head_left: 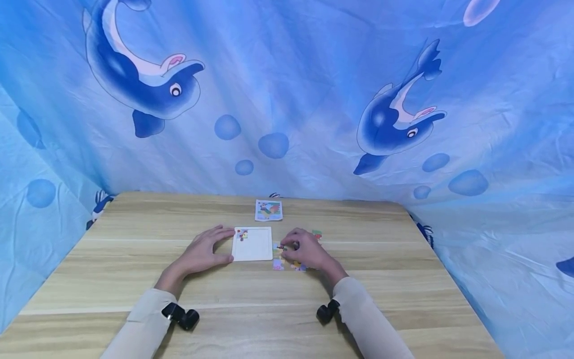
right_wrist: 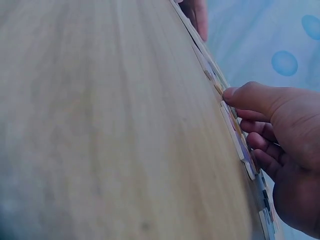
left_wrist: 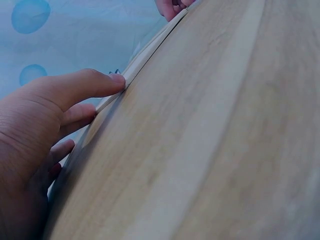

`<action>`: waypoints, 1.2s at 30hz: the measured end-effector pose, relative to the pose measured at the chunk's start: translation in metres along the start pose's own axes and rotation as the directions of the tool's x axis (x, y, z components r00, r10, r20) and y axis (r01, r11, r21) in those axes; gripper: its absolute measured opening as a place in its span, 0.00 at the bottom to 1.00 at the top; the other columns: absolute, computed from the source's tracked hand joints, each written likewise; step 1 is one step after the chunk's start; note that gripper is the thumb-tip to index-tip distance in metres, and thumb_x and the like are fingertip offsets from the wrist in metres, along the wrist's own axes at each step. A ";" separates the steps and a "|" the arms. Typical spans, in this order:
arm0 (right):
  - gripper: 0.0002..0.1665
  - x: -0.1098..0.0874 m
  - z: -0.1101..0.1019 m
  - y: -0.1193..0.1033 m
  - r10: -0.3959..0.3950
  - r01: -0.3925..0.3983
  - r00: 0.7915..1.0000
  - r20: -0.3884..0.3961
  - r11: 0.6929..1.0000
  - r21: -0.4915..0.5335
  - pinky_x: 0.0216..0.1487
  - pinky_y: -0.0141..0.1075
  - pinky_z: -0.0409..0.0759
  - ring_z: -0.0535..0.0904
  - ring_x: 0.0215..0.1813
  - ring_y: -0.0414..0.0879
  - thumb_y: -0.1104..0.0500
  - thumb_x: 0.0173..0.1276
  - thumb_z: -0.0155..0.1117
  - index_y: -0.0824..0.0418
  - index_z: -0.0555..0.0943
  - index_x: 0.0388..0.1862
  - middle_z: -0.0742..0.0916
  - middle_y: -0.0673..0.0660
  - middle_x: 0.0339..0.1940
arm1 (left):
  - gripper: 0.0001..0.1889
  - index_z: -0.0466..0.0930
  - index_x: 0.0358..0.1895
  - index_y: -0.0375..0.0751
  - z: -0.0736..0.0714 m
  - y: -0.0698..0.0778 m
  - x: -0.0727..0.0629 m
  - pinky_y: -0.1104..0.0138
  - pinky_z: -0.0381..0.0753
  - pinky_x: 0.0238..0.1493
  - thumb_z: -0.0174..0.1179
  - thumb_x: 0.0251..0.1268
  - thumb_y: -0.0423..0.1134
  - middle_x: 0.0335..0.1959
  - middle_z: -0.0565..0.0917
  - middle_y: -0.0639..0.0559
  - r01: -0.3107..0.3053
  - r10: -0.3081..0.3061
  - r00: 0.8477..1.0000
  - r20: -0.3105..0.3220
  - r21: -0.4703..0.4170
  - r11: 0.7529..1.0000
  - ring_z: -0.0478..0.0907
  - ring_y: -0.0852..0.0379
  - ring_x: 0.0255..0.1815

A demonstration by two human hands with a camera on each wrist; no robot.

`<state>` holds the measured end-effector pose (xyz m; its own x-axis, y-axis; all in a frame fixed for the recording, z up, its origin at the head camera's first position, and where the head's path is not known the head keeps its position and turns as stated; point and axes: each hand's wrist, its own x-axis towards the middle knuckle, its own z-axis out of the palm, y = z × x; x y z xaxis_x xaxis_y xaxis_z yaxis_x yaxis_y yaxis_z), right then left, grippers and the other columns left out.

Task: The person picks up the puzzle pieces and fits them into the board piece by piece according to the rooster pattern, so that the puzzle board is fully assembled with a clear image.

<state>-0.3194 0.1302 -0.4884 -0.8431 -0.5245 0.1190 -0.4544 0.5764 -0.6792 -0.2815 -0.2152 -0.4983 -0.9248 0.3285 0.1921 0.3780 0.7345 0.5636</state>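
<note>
A square white puzzle tray [head_left: 253,249] lies mid-table with a few joined picture pieces [head_left: 242,234] in its upper left corner. My left hand [head_left: 206,252] rests at the tray's left edge, index fingertip near the top corner and thumb near the bottom; in the left wrist view the thumb [left_wrist: 102,84] touches the edge. Just right of the tray, my right hand [head_left: 305,248] has its thumb and index finger around a small puzzle piece [head_left: 281,248] among the loose ones. The right wrist view shows its other fingers [right_wrist: 262,135] curled over pieces, partly hiding them.
Loose puzzle pieces lie around the right hand, including a pink and purple one [head_left: 278,265], a yellow one [head_left: 298,266] and a red and green one [head_left: 317,234]. A picture card [head_left: 268,210] with a colourful bird lies behind the tray. A blue cloth backdrop [head_left: 305,99] hangs behind the wooden table [head_left: 251,314].
</note>
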 end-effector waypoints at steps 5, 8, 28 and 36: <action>0.13 0.000 0.000 -0.003 -0.007 0.006 1.000 -0.015 1.000 -0.029 0.55 0.40 0.81 0.80 0.54 0.45 0.55 0.65 0.75 0.53 0.90 0.49 0.86 0.49 0.51 | 0.39 0.73 0.74 0.46 0.000 0.000 0.000 0.30 0.54 0.77 0.71 0.58 0.54 0.77 0.72 0.42 0.003 -0.003 1.000 0.003 0.002 1.000 0.59 0.33 0.82; 0.13 0.000 0.000 -0.004 -0.004 0.003 1.000 -0.030 0.999 -0.046 0.55 0.41 0.81 0.81 0.54 0.45 0.55 0.64 0.75 0.54 0.90 0.47 0.86 0.50 0.50 | 0.39 0.73 0.74 0.46 0.001 0.000 0.001 0.30 0.54 0.77 0.71 0.58 0.54 0.77 0.72 0.42 -0.001 0.001 1.000 0.003 -0.002 1.000 0.59 0.33 0.82; 0.13 0.006 0.001 -0.016 0.025 -0.025 0.999 -0.024 0.999 0.031 0.57 0.41 0.83 0.82 0.53 0.42 0.51 0.66 0.75 0.49 0.89 0.48 0.86 0.44 0.49 | 0.40 0.73 0.74 0.47 0.001 -0.001 0.000 0.29 0.54 0.76 0.71 0.57 0.55 0.77 0.72 0.41 0.000 0.000 1.000 -0.002 0.008 1.000 0.60 0.32 0.81; 0.13 0.028 0.013 -0.029 -0.023 0.023 1.000 0.006 1.000 0.004 0.52 0.35 0.83 0.81 0.51 0.43 0.53 0.69 0.73 0.52 0.89 0.50 0.85 0.48 0.52 | 0.39 0.74 0.74 0.47 0.001 -0.002 0.001 0.30 0.55 0.76 0.71 0.57 0.55 0.77 0.72 0.42 -0.009 0.009 1.000 -0.006 0.018 1.000 0.60 0.33 0.81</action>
<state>-0.3256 0.0905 -0.4749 -0.8308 -0.5411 0.1305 -0.4726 0.5619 -0.6789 -0.2833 -0.2161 -0.4998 -0.9217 0.3312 0.2019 0.3866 0.7422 0.5475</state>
